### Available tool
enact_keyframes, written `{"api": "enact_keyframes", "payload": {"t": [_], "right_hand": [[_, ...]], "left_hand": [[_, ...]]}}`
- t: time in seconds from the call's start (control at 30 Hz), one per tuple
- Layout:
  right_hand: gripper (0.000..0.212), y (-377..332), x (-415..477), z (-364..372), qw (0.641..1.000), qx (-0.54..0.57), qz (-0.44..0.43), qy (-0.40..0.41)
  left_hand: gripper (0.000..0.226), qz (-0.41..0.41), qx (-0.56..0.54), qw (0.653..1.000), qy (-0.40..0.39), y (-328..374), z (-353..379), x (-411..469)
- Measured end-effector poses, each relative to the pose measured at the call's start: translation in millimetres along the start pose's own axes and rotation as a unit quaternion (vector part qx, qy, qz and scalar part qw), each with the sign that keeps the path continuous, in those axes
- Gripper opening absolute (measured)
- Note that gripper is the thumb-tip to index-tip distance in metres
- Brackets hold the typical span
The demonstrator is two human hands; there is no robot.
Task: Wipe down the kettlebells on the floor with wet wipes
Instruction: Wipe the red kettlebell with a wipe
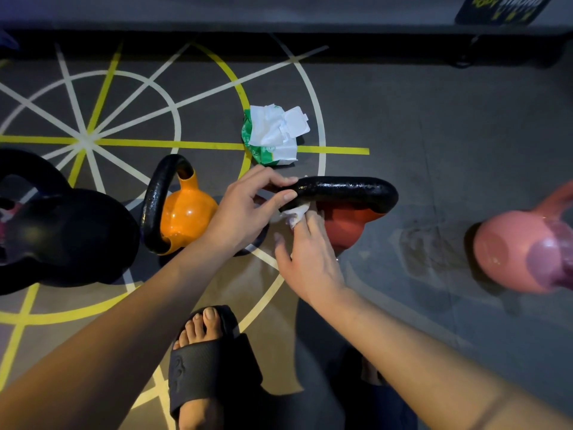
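Four kettlebells sit on the floor, and the red kettlebell in the middle is the one being cleaned. The left hand curls its fingers and thumb round the near end of the bell's black handle, most likely to steady it while the other hand rubs. The right hand has fairly straight fingers and its thumb held apart. It presses a bunched white wipe into the gap under the handle, where handle meets body.

A pack of wet wipes lies just beyond the handle with its lid flipped up and a sheet sticking out, near enough to reach for a fresh one. The orange kettlebell stands just to the left, with the big black kettlebell beside it. The pink kettlebell is well apart on the right and looks shiny, perhaps damp.

The floor is dark grey gym matting marked with white and yellow circles and spokes, with faint damp-looking patches to the right. A foot in a black sandal is planted near the bells. A dark ledge runs along the far edge, and a sign with partly readable lettering shows at top right.
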State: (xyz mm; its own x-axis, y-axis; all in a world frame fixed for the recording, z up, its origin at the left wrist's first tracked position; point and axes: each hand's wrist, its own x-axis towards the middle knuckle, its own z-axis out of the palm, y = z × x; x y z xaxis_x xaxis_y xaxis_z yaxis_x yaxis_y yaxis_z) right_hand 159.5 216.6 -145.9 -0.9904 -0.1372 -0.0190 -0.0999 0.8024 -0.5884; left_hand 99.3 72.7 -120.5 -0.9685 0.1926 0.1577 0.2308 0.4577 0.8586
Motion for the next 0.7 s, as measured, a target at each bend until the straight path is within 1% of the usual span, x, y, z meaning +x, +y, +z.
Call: {"api": "enact_keyframes", "payload": {"t": [0.07,0.13,0.27,0.33,0.37,0.4,0.47,0.5,0.53,0.6,0.67,0.7], "right_hand": [[0.024,-0.1,-1.4,-1.8,0.997,0.075,0.009,0.013],[0.019,-5.7,-4.5,-5.2,0.989,0.144,0.027,0.027],[0.022,-20.8,-11.7,-9.4,0.969,0.239,0.056,0.033],[0.029,-20.2,-11.3,-6.8,0.97,0.235,0.056,0.009],[0.034,-17.8,-10.4,-4.7,0.977,0.208,0.051,-0.007],[0.04,-14.3,-8.7,-2.8,0.986,0.159,0.044,-0.022],[0.057,-9.1,-5.6,-3.4,0.998,0.016,0.03,-0.061],[0.067,-8.1,-4.4,-4.7,0.993,-0.061,0.029,-0.093],[0.073,-7.6,-3.7,-6.3,0.982,-0.143,0.02,-0.121],[0.077,-6.3,-3.5,-10.9,0.951,-0.281,-0.025,-0.13],[0.074,0.6,-4.2,-14.5,0.928,-0.346,-0.052,-0.123],[0.073,5.8,-5.1,-15.3,0.927,-0.35,-0.054,-0.123]], "left_hand": [[0.021,0.002,0.0,1.0,0.0,0.3,0.0,0.0],[0.022,-0.002,0.001,1.0,-0.002,0.5,0.1,-0.3],[0.022,-0.009,0.0,1.0,-0.007,-0.5,0.1,-0.5],[0.021,-0.01,0.001,1.0,-0.008,-0.4,0.3,-0.5],[0.021,-0.009,0.003,1.0,-0.007,-0.2,0.5,-0.5],[0.02,-0.007,0.005,1.0,-0.006,0.0,0.7,-0.5],[0.02,-0.003,0.006,1.0,-0.001,0.3,0.4,-0.9],[0.02,-0.003,0.007,1.0,0.0,0.3,-0.1,-0.8],[0.02,-0.004,0.008,1.0,-0.002,0.4,-0.8,-0.5],[0.02,-0.006,0.01,1.0,-0.007,0.9,-1.8,-0.2],[0.02,-0.007,0.009,1.0,-0.007,1.2,-1.4,-0.5],[0.02,-0.008,0.01,1.0,-0.007,1.1,-0.8,-0.6]]}}
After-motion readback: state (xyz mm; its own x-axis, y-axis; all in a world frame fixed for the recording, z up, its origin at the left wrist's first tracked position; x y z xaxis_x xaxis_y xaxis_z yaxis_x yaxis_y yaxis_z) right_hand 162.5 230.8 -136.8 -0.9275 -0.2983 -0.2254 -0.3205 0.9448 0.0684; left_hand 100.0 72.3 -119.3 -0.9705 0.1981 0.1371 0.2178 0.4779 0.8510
